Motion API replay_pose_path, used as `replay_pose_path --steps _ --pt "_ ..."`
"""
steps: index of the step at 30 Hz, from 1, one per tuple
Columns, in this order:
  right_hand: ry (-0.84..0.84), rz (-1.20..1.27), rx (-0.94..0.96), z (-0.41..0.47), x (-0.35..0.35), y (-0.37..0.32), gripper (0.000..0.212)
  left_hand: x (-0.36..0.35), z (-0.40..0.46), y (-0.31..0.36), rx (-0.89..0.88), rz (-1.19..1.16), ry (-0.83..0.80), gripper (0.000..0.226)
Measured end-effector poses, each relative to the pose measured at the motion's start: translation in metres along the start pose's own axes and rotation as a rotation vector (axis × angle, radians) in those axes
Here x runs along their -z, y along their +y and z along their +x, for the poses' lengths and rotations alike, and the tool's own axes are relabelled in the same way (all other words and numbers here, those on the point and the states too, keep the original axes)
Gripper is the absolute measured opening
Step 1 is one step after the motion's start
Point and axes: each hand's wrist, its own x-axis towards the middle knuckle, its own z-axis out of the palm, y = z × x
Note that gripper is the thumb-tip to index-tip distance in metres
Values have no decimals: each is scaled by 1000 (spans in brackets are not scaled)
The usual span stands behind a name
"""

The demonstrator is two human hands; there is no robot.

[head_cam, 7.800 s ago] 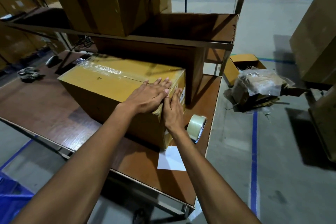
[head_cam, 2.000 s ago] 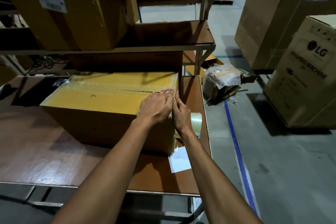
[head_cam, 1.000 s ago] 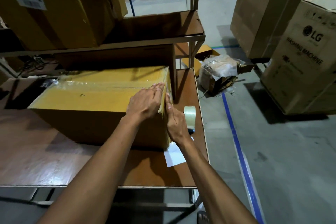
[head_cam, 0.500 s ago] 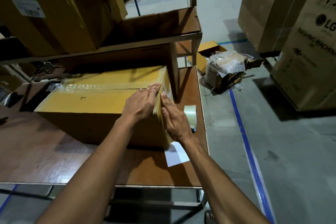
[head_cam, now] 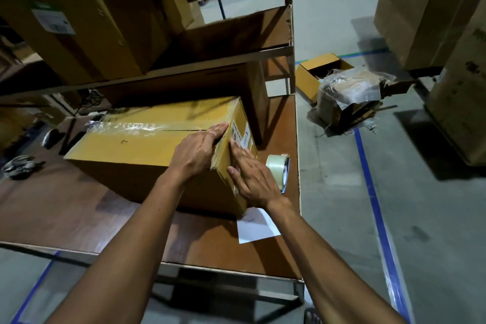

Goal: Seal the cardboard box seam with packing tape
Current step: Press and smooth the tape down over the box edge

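A yellow-brown cardboard box (head_cam: 136,144) lies on the brown table (head_cam: 65,208). Clear tape (head_cam: 123,126) shines along the far part of its top seam. My left hand (head_cam: 196,151) lies flat on the top at the box's right edge, fingers together over the seam's near end. My right hand (head_cam: 252,173) presses flat against the box's right end face, fingers spread, below a white label (head_cam: 240,134). Neither hand holds anything. A roll of clear packing tape (head_cam: 278,169) stands on edge on the table just right of my right hand.
A white paper sheet (head_cam: 256,227) lies under the box's near corner. A shelf (head_cam: 223,58) with large boxes overhangs the table behind. The table's right edge (head_cam: 298,192) drops to grey floor with a blue line (head_cam: 373,197). Scrap cardboard in plastic (head_cam: 347,95) and tall cartons (head_cam: 426,8) stand to the right.
My right hand has slid down the end face and opened flatter. My left hand stays on the top edge. The view has shifted a little.
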Motion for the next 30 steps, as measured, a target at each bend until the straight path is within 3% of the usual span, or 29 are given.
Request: replay_pose_path --steps 6,12,17,25,30 --pt "-75 28 -56 -18 -13 14 71 -4 0 -2 18 51 21 58" --pt "-17 -103 60 -14 -3 25 67 -4 -2 2 8 40 28 66" --pt "15 7 166 18 8 6 75 -5 -3 1 3 37 22 66" --pt "-63 87 67 -8 -5 18 79 -4 -2 4 24 -6 46 67" --pt "-101 45 109 -13 7 24 77 -4 -3 6 21 13 40 68"
